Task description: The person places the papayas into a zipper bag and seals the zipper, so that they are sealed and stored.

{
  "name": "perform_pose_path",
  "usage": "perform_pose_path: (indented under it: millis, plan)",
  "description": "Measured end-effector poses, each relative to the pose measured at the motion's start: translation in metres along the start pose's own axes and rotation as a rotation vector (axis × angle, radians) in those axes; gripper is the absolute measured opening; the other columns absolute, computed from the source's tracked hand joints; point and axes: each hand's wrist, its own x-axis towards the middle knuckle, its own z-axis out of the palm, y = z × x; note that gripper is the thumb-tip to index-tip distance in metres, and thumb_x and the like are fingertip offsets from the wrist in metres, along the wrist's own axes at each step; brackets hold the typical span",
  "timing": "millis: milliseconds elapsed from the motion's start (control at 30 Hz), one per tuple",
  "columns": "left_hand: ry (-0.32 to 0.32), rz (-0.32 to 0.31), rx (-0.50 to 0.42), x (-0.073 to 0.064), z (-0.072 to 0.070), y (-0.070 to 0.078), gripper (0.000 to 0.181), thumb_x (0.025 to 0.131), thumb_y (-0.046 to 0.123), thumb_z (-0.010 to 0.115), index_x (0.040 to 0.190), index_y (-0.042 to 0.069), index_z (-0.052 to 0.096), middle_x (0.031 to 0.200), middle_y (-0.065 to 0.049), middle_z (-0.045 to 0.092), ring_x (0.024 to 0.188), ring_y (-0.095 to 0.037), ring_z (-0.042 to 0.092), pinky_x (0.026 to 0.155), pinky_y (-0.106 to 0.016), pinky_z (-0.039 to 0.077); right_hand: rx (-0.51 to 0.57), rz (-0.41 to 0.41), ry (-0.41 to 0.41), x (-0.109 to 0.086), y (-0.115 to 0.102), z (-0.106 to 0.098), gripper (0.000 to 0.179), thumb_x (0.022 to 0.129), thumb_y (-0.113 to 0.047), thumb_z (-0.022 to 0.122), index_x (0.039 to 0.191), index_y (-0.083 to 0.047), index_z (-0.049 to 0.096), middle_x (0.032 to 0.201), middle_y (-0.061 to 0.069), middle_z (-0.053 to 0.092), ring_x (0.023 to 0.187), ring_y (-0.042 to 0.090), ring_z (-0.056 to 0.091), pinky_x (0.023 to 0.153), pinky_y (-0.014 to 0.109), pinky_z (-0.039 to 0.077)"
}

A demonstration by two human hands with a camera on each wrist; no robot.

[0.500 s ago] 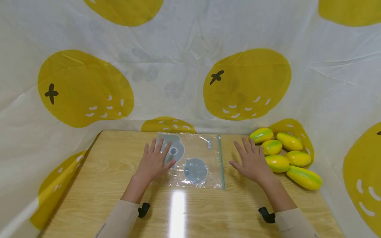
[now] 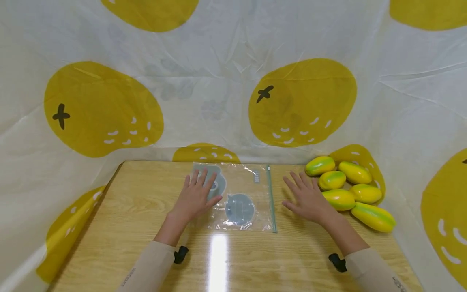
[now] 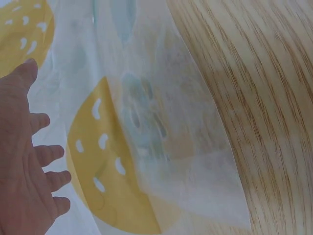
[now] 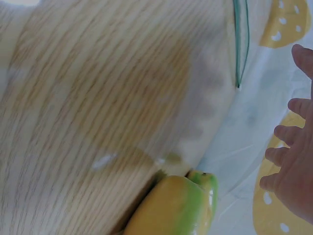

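Observation:
A clear zip bag (image 2: 260, 211) with grey-blue printed shapes lies flat on the table, its green zip edge (image 2: 271, 198) at the right. Over its left part hovers my left hand (image 2: 193, 197), fingers spread and holding nothing; in the left wrist view the hand (image 3: 22, 156) appears apart from the bag (image 3: 181, 107). Between the zip edge and several oblong yellow-and-green fruits (image 2: 372, 217) is my right hand (image 2: 305, 198), its fingers also spread with nothing in them. One fruit (image 4: 168, 210) shows low in the right wrist view, below and left of that hand (image 4: 296, 156).
The wooden table (image 2: 146, 194) meets a white cloth (image 2: 215, 97) with large yellow fruit prints at the back and both sides. A bright light reflection lies on the tabletop in front of the bag. Black bands (image 2: 180, 254) are on the wrists.
My left hand has shifted a little to the right over the bag. The right hand has turned slightly, and its wrist has moved a bit right. Bag and fruits have stayed put.

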Motion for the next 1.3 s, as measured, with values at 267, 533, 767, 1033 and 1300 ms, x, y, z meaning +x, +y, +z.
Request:
perform_pose_path:
  millis: [267,533,767,1033,1300]
  plan:
    - [0.003,0.054,-0.044,0.006,0.007,0.009,0.079,0.103,0.060,0.049,0.165,0.016,0.025,0.170,-0.021,0.020,0.155,-0.050,0.020,0.123,-0.068,0.020,-0.001,-0.054,-0.027,0.003,0.003,0.010,0.077,0.100,-0.046,0.064,0.161,-0.009,0.035,0.167,0.025,0.026,0.151,0.053,0.027,0.114,0.080,0.020]
    - [-0.025,0.130,-0.020,0.013,0.023,0.020,0.080,0.103,0.061,0.048,0.165,0.014,0.026,0.171,-0.020,0.021,0.156,-0.048,0.021,0.123,-0.066,0.023,0.067,-0.099,-0.077,0.004,0.004,0.024,0.076,0.099,-0.044,0.066,0.159,-0.007,0.038,0.165,0.026,0.031,0.151,0.053,0.029,0.115,0.077,0.024]
    - [-0.059,0.167,-0.047,0.021,0.037,0.034,0.080,0.103,0.061,0.048,0.164,0.013,0.028,0.170,-0.020,0.023,0.156,-0.045,0.024,0.122,-0.064,0.027,0.127,-0.117,-0.090,-0.001,0.006,0.042,0.075,0.099,-0.047,0.065,0.156,-0.005,0.043,0.163,0.026,0.036,0.150,0.053,0.031,0.115,0.077,0.024]
    - [-0.069,0.222,-0.095,0.035,0.046,0.053,0.078,0.103,0.056,0.053,0.162,0.009,0.033,0.168,-0.021,0.029,0.154,-0.043,0.030,0.123,-0.060,0.028,0.196,-0.132,-0.104,-0.002,0.006,0.048,0.074,0.097,-0.047,0.068,0.153,-0.003,0.046,0.161,0.023,0.040,0.149,0.054,0.032,0.114,0.078,0.022]
    - [-0.104,0.262,-0.101,0.046,0.043,0.074,0.075,0.104,0.053,0.054,0.159,0.005,0.038,0.166,-0.016,0.036,0.152,-0.037,0.036,0.123,-0.054,0.032,0.233,-0.097,-0.173,-0.001,0.004,0.051,0.082,0.096,-0.051,0.068,0.158,-0.006,0.040,0.165,0.016,0.037,0.154,0.049,0.026,0.118,0.075,0.019]
